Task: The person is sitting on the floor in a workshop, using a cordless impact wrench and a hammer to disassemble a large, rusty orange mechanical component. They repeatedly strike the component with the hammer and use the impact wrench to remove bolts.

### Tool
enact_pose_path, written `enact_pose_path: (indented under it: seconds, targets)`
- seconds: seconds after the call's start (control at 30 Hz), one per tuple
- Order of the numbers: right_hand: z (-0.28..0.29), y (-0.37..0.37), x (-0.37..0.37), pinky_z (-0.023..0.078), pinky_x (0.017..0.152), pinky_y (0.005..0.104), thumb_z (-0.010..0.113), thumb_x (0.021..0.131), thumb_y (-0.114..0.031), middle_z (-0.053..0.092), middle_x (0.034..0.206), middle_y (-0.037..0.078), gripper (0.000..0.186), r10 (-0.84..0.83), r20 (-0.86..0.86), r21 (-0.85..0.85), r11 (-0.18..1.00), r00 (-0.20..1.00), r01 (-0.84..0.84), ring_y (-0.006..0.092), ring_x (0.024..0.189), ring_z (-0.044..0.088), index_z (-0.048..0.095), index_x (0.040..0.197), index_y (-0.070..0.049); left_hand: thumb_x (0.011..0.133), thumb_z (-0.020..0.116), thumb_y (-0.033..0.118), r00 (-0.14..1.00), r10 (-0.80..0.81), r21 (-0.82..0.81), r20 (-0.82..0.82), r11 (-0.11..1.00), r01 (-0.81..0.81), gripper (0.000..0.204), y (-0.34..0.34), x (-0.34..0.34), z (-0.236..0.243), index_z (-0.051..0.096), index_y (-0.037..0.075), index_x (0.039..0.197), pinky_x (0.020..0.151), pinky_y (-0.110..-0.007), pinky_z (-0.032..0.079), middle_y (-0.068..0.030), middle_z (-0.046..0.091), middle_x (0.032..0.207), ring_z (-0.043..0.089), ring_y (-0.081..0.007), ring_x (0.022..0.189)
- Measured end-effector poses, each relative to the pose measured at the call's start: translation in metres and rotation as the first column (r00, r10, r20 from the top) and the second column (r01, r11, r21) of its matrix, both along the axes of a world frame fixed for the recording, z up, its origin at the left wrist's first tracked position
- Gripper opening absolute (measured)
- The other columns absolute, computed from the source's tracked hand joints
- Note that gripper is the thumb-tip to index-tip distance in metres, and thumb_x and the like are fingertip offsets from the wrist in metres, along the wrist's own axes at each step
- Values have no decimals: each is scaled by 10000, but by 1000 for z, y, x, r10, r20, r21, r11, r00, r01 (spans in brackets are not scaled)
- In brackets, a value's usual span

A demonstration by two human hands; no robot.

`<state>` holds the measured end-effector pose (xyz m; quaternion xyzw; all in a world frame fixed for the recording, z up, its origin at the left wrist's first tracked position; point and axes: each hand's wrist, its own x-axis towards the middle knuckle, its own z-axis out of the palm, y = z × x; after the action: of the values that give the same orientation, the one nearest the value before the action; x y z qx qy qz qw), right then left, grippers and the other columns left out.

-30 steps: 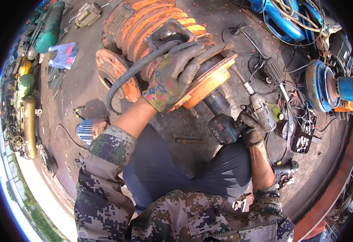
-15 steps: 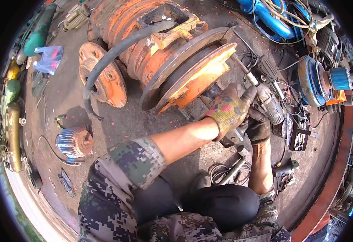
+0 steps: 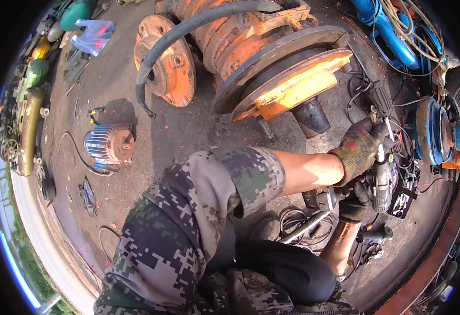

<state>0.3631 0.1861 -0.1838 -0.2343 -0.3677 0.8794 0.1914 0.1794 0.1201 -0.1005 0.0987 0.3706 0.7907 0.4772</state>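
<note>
A grey hand-held power tool [image 3: 382, 188] with a silver nose is at my right, pointing away from me. My left hand [image 3: 360, 149], in a worn patterned glove, reaches across and closes around its front end. Below it, my right hand [image 3: 354, 203], in a dark glove, is curled against the near left side of the tool, gripping it; some of its fingers are hidden. Left of my hands lies a large rusty orange machine [image 3: 240, 50] with a flanged end [image 3: 298, 89] and a dark shaft stub [image 3: 313, 119].
An orange flange disc [image 3: 175, 79] and a thick black hose [image 3: 188, 29] lie by the machine. A blue motor [image 3: 109, 144] sits at left. Coiled cable [image 3: 314, 231] lies near my knees. At right stand a blue round machine part [image 3: 428, 131] and a small dark box [image 3: 402, 203].
My hands and the power tool have shifted right and nearer to me, and the tool points more directly away. The view has also swung, so the orange machine sits higher and farther right.
</note>
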Motion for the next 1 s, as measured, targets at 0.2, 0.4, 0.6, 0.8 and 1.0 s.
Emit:
enact_pose_path:
  seconds: [0.2, 0.4, 0.6, 0.8, 1.0]
  targets:
    - [-19, -112, 1, 474, 701, 352, 747, 857, -84, 595, 851, 53, 396, 90, 57, -152, 985, 994, -81, 188, 724, 563, 605, 1225, -44, 1067, 614, 414, 965, -261, -207, 21, 943, 260, 377, -105, -7, -54, 672, 52, 1155, 844, -339, 587, -69, 723, 1095, 685, -161, 964]
    - [-64, -161, 50, 478, 735, 384, 713, 898, -94, 563, 792, 39, 350, 44, 71, -601, 799, 997, 8, 191, 727, 550, 615, 1231, -51, 1081, 578, 426, 772, -626, -366, 107, 697, 616, 460, -156, 10, -82, 598, 22, 1298, 950, -327, 558, -101, 685, 1208, 682, -211, 1116]
    - [-121, -209, 105, 515, 689, 363, 704, 947, -74, 574, 770, 6, 212, -65, 246, -695, 684, 967, 223, 162, 697, 583, 643, 1149, -81, 1078, 575, 454, 379, -913, -615, -154, 388, 686, 577, -184, 11, -116, 572, -10, 1421, 1055, -352, 508, -151, 648, 1376, 636, -211, 1233]
    - [-107, -220, 93, 574, 779, 395, 759, 962, -237, 657, 918, 58, 239, -63, 459, -543, 769, 886, 336, 209, 830, 675, 645, 1106, -84, 1076, 615, 344, 399, -913, -767, -82, 313, 559, 439, -186, 9, -125, 625, 3, 1352, 1027, -328, 506, -93, 698, 1261, 636, -165, 1178]
    - [-52, -181, 135, 559, 896, 389, 735, 949, -412, 747, 1130, 186, 512, 51, 881, 209, 850, 471, -483, 281, 997, 731, 694, 1244, 5, 1083, 603, 316, 415, -905, -781, -87, 321, 536, 406, -188, -4, -132, 629, 11, 1350, 961, -304, 519, -79, 709, 1223, 651, -140, 1105]
